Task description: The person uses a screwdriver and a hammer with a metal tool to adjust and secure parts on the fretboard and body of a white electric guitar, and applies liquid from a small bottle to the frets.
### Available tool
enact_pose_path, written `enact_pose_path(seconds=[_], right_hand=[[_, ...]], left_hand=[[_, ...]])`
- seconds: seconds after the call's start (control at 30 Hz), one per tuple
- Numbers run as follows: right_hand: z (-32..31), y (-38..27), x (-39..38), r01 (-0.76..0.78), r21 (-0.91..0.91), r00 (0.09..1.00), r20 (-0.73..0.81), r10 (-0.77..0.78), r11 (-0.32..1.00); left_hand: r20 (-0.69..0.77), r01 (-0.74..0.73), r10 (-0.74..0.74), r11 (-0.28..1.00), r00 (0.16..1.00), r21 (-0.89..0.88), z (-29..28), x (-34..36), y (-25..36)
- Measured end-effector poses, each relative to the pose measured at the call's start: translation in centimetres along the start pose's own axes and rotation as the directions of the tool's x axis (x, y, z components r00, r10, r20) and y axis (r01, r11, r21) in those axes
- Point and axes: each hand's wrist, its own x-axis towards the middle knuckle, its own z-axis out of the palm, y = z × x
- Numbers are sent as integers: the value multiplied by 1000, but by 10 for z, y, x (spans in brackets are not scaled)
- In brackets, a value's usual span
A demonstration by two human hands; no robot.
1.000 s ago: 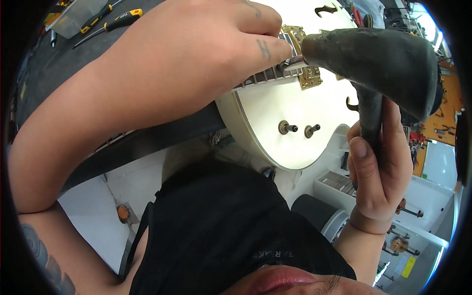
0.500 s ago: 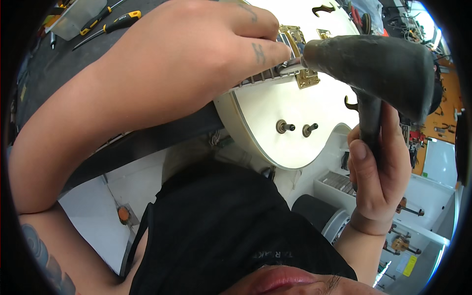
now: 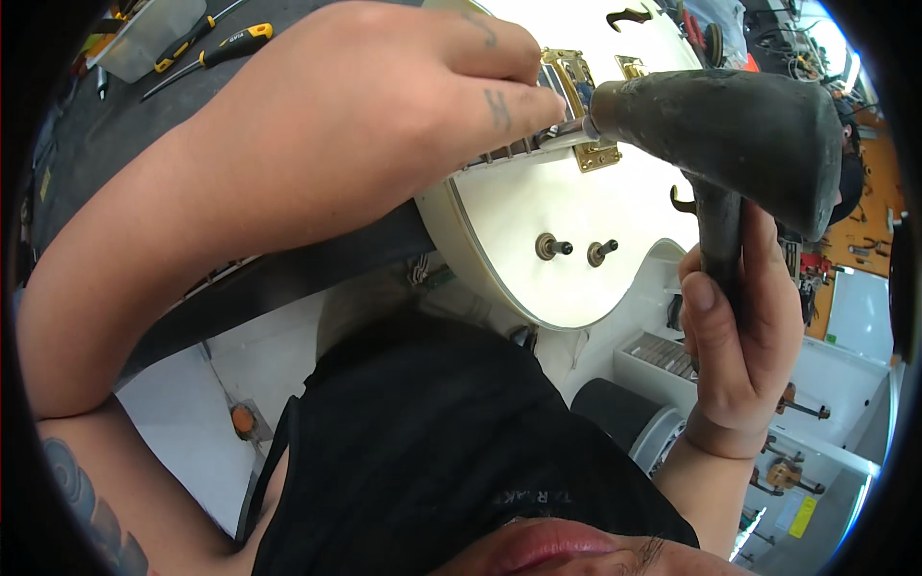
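Note:
My left hand (image 3: 413,106) is closed over the fretboard (image 3: 499,154) of a white hollow-body guitar (image 3: 538,269), holding a slim metal tool (image 3: 562,133) that lies along the frets near a gold pickup (image 3: 597,157). The part inside my fingers is hidden. My right hand (image 3: 735,326) grips the upright handle of a black rubber mallet (image 3: 720,134). The mallet's narrow face is at the metal tool's outer end; I cannot tell whether they touch. Two knobs (image 3: 550,246) stand on the guitar's face below.
The dark workbench (image 3: 115,154) carries yellow-black screwdrivers (image 3: 230,48) and a plastic bin (image 3: 144,29). A person (image 3: 845,182) in dark clothing is partly visible behind the mallet. An orange tool board (image 3: 869,274) and a white cabinet (image 3: 836,451) are at right, a round black container (image 3: 615,413) below.
My left hand and the metal tool have shifted slightly left. The mallet head sits a little lower than a second ago, still in my right hand. The person behind it shows more.

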Motion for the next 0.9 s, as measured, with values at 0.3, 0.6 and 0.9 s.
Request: enact_pose_path(seconds=[0.3,0.6,0.9], right_hand=[[4,0,0,-6,22,1000,2,6,1000],[7,-3,7,37,-8,999,-37,-37,999],[12,-13,21,30,-10,999,-42,-30,1000]], left_hand=[[34,-24,24,1000,999,-4,-1,-1,0],[45,13,-12,999,999,-33,-4,3,-2],[148,-91,95,995,984,-38,-16,3,-15]])
